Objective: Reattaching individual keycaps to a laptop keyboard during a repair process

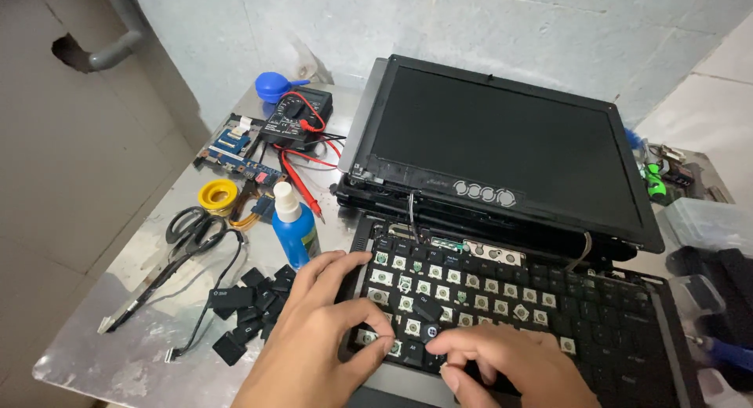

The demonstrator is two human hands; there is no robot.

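Note:
A black laptop keyboard (502, 290) lies at the near edge of the metal table, with many keycaps off on its left half so pale switch pads show. My left hand (314, 330) rests on the keyboard's left edge, fingers spread over the bare pads. My right hand (510, 369) presses its fingertips down on the lower rows near a loose black keycap (428, 308). A pile of removed black keycaps (251, 302) sits just left of the keyboard. Behind it, the laptop's dark screen (502, 145) leans back.
A blue bottle with a white cap (294, 224) stands beside the keyboard. Scissors (192, 228), a yellow solder roll (217, 195), a circuit board (235, 153), a multimeter with red leads (298, 118) and a blue blower (273, 85) lie at left. Tools and a clear box (706, 220) crowd the right.

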